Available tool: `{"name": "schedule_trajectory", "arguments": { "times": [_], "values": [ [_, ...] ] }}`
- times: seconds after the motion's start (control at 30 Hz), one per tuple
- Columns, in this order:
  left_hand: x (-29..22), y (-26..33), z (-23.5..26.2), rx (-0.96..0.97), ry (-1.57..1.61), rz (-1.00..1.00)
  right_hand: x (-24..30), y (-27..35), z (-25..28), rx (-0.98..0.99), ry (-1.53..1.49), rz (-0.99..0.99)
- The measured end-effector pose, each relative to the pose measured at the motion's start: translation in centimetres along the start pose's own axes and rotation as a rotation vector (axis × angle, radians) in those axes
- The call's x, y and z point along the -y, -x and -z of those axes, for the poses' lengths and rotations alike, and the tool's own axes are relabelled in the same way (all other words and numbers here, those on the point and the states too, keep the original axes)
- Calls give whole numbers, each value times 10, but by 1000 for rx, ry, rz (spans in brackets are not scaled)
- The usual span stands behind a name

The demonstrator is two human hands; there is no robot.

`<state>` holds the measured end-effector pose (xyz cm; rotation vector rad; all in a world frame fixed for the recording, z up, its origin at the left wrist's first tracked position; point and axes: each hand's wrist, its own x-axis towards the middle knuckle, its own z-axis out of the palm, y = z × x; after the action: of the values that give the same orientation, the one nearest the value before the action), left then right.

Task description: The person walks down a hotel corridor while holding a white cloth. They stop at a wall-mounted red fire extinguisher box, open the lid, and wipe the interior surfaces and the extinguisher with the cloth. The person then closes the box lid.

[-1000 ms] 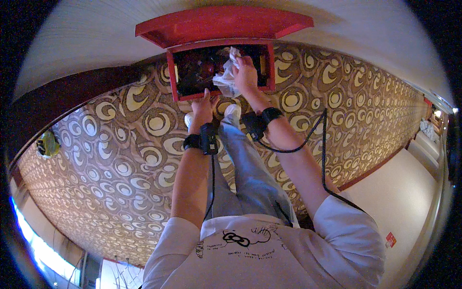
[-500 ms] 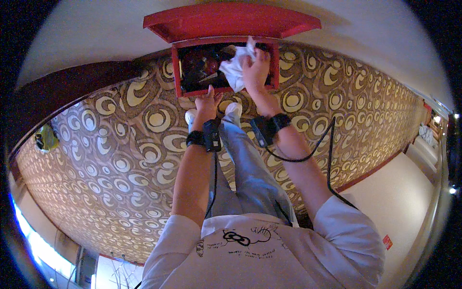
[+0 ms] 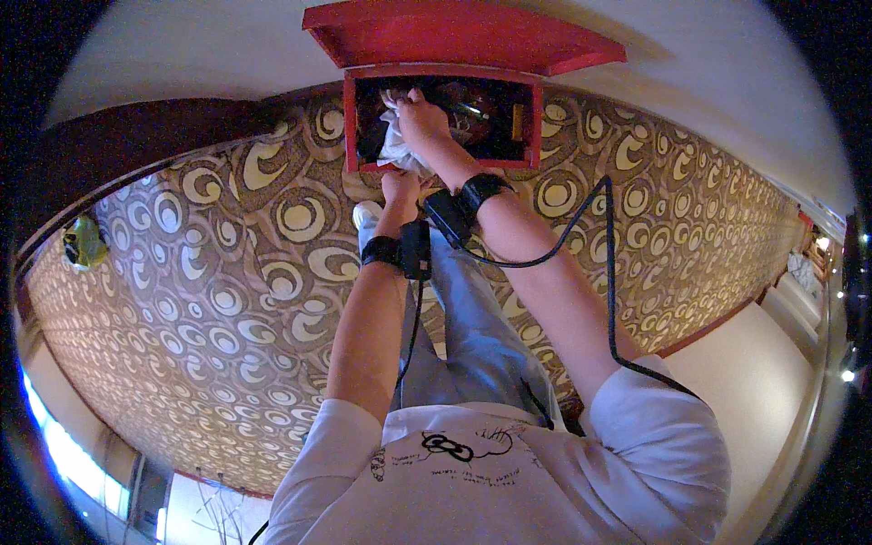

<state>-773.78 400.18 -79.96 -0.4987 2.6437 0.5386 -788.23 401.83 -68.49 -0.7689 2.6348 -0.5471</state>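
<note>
At the top of the view stands a red box (image 3: 538, 127) with a dark inside and its red lid (image 3: 463, 41) raised. My right hand (image 3: 423, 123) reaches into the left part of the box, closed on a crumpled white cloth (image 3: 397, 150). Part of that cloth hangs near the front rim. Just below it, my left hand (image 3: 400, 188) is curled against the front rim at the left, its fingertips partly hidden. Inside, to the right of my right hand, lie dark and reddish shiny objects (image 3: 468, 107), too dim to name. A small yellow piece (image 3: 518, 122) shows by the right wall.
Patterned brown and cream carpet (image 3: 227, 300) covers the floor. A pale wall rises behind the box. Black cables (image 3: 610, 272) run from the wrist-worn devices. At the far left lies a yellow-green bag (image 3: 85, 243). My legs stretch toward the box.
My right hand has carried the white cloth from the right part of the box to its left part. My left hand has curled in. The box sits slightly further right in view.
</note>
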Motion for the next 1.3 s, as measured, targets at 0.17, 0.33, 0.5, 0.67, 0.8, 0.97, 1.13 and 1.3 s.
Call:
{"name": "schedule_trajectory", "arguments": {
  "times": [0.17,0.33,0.5,0.67,0.8,0.97,1.13,1.3],
  "values": [
    [-2,-3,0,-56,52,16,2,7,0,61,106,160],
    [-1,-10,-8,-124,85,1,13,11,-11,41,79,204],
    [-5,-20,-11,-192,18,-3,27,14,-10,157,36,328],
    [2,-16,-6,-196,215,31,30,18,-5,132,-219,455],
    [10,-4,1,-18,624,22,36,18,-18,253,-180,425],
    [11,-2,7,53,890,82,31,16,-11,296,-173,500],
    [15,-2,5,108,976,64,4,23,20,163,-215,442],
    [29,4,13,119,426,-151,-18,16,16,97,-123,230]
  ]
}}
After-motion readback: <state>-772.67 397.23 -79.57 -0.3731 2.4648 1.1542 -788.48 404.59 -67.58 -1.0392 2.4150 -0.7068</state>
